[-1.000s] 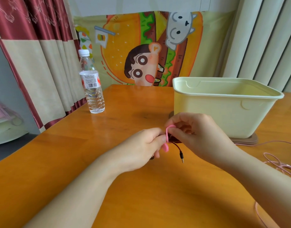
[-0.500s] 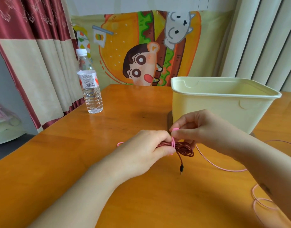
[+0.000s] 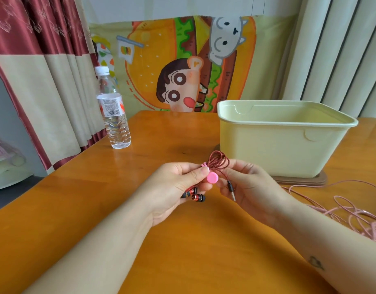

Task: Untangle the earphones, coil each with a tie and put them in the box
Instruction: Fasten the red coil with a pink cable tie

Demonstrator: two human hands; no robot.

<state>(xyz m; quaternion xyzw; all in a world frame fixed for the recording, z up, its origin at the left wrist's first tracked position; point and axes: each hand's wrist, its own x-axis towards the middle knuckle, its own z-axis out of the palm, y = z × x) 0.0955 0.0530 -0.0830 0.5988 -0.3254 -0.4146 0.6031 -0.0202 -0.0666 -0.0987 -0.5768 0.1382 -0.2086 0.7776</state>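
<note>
A coiled red braided earphone (image 3: 216, 161) is held above the table between both hands, bound by a pink tie with a round button (image 3: 211, 178). My left hand (image 3: 178, 187) grips the coil at the tie, thumb beside the button; two red-and-black earbuds (image 3: 193, 195) hang under its fingers. My right hand (image 3: 248, 187) pinches the coil from the right, and the jack plug (image 3: 231, 188) dangles in front of its palm. The pale yellow box (image 3: 278, 153) stands open just behind and to the right. A loose pink earphone cable (image 3: 348, 206) lies on the table at the right.
A water bottle (image 3: 113, 115) stands at the table's far left, near the curtain. The box sits on a brown lid or board (image 3: 301, 180). The orange wooden table (image 3: 182, 251) stretches toward me; its left edge drops off to the floor.
Both hands turned palms up and lifted the red coil. The pink tie, wrapped round the coil earlier, is now closed with its button facing me, and the earbuds show.
</note>
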